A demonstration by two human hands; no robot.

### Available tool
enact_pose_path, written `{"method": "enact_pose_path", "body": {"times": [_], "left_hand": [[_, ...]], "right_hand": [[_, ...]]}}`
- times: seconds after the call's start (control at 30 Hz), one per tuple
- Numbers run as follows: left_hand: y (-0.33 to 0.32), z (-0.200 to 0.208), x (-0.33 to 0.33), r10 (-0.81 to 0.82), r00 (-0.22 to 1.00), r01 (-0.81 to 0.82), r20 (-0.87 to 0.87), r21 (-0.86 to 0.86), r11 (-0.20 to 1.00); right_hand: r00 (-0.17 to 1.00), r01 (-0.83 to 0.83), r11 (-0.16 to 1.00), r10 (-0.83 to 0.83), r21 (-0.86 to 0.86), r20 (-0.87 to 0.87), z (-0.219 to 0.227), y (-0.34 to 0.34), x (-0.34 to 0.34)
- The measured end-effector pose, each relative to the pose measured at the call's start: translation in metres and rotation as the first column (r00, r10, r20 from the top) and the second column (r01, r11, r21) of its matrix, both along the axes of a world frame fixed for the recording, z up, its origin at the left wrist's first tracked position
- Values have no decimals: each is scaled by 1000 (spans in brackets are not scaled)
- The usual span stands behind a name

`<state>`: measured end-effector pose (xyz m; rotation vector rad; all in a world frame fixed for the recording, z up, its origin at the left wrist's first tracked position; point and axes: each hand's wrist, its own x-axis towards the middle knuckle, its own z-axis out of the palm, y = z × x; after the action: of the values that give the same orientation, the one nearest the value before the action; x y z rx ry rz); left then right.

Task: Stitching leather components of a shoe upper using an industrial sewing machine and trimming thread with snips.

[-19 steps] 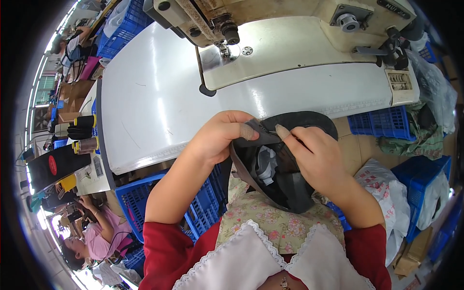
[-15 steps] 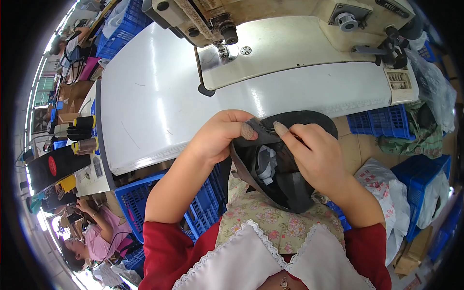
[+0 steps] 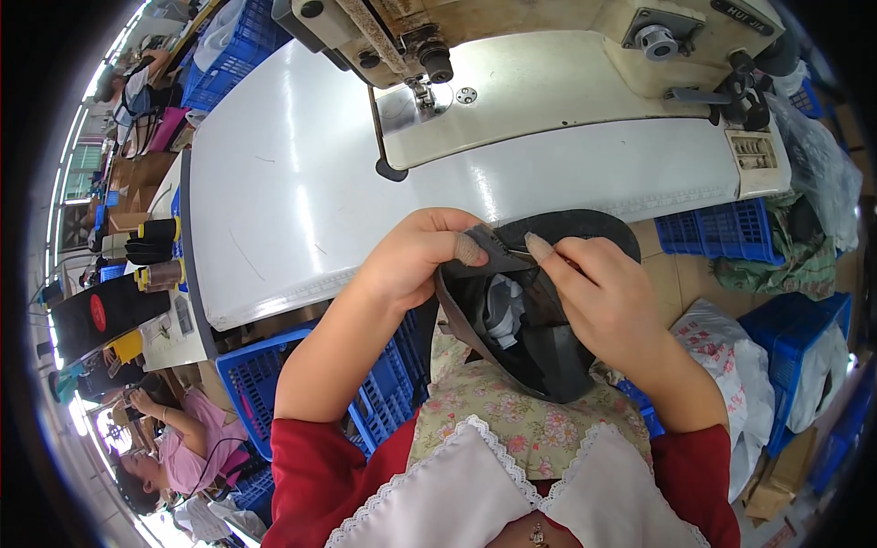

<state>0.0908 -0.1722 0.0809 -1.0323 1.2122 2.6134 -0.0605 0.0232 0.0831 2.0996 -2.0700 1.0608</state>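
A dark grey and black cap [image 3: 557, 370] lies over my lap, its hollow turned upward and its curved brim [image 3: 594, 222] pointing away from me. My left hand [image 3: 425, 256] is closed on the cap's edge, its wrapped thumb pressing on the grey band. Across from it, my right hand [image 3: 598, 288] is closed in a pinch over the same edge, its thumb also wrapped. A thin, shiny sliver shows by the right thumb tip; the fingers hide what it is. Inside the cap sits a crumpled pale grey lining piece [image 3: 502, 310].
Beyond my hands stands a sewing machine [image 3: 425, 64] on a white table [image 3: 274, 201]. Blue crates [image 3: 265, 374] flank my lap, with another crate [image 3: 722, 230] at the right. White plastic bags [image 3: 722, 365] lie at the right. A person in pink [image 3: 196, 429] works at the far left.
My right thumb and fingers have shifted slightly right along the cap's edge. The left hand and the cap stay nearly in place. At the left, the person in pink has moved their arm.
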Motion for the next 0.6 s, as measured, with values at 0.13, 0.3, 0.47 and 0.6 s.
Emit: {"method": "enact_pose_path", "body": {"times": [0.13,0.3,0.47,0.6], "left_hand": [[1,1,0,4,1000,-4,-6,9,1000],[1,3,-1,8,1000,-8,4,1,1000],[0,2,1,0,1000,0,11,-3,1000],[1,2,2,7,1000,-7,12,-7,1000]], "right_hand": [[1000,15,1000,-15,6,-2,0,-3,3],[1000,23,999,-23,-31,-3,-4,-7,5],[1000,30,999,-30,-22,-5,-5,-8,8],[1000,27,999,-27,-24,-7,-5,-8,7]]}}
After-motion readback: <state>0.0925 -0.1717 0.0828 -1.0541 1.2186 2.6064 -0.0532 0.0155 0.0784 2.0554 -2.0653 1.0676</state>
